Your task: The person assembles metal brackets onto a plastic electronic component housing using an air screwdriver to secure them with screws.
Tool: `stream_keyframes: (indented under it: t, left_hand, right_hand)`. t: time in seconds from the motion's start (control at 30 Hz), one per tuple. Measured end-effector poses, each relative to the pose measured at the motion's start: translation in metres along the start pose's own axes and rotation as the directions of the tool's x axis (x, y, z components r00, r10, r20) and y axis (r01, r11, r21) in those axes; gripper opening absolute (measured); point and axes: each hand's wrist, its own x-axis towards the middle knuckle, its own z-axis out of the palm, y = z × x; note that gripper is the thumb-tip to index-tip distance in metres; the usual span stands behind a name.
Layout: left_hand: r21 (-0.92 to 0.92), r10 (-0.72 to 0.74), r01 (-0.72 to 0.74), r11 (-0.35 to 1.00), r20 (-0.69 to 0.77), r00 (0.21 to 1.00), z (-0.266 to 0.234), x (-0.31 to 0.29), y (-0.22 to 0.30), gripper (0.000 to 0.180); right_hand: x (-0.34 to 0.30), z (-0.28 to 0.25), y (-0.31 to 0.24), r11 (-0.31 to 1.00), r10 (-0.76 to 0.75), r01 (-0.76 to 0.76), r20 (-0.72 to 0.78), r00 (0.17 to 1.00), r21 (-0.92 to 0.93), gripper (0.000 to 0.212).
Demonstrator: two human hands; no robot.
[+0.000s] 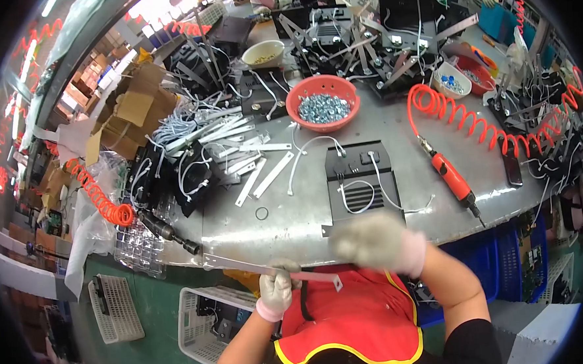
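Observation:
My left hand (277, 291), in a pale glove, is closed around a long flat metal strip (233, 264) with a bent, holed end. The strip lies across in front of my red apron (351, 317), by the table's near edge. My right hand (370, 242), also gloved, is smeared by motion, so its fingers cannot be made out. It is over the near edge of a black slotted metal panel (362, 172), which has white cables attached. Whether it touches the panel I cannot tell.
On the metal table (287, 228) stands a red bowl of nuts (324, 104). Loose white strips (274, 174) lie at left. A red air screwdriver (453, 177) with a coiled hose rests at right, a black air tool (165, 231) at left. Black assemblies (330, 38) fill the far side.

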Motion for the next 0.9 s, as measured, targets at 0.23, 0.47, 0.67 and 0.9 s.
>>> stream_keyframes:
  t: [0.23, 0.47, 0.67, 0.9]
  left_hand:
    - [0.356, 0.028, 0.009, 0.934, -0.101, 0.995, -0.007, 0.033, -0.028, 0.035]
    - [0.224, -0.04, 0.044, 0.974, -0.02, 0.999, -0.02, 0.027, -0.033, 0.019]
    - [0.198, -0.064, 0.062, 0.978, 0.006, 0.998, -0.019, 0.031, -0.029, 0.019]
    - [-0.048, -0.061, 0.05, 0.998, -0.257, 0.965, -0.023, 0.029, -0.032, 0.024]
  right_hand:
    - [0.171, -0.082, 0.109, 0.682, 0.155, -0.416, -0.437, 0.886, -0.601, 0.027]
    - [0.216, -0.069, 0.13, 0.46, 0.559, -0.584, -0.294, 0.776, -0.669, 0.032]
    - [0.195, -0.062, 0.152, 0.793, 0.152, -0.478, -0.637, 0.755, -0.377, 0.022]
    - [0.066, 0.013, 0.06, 0.777, 0.138, -0.116, 0.012, 0.99, 0.618, 0.031]
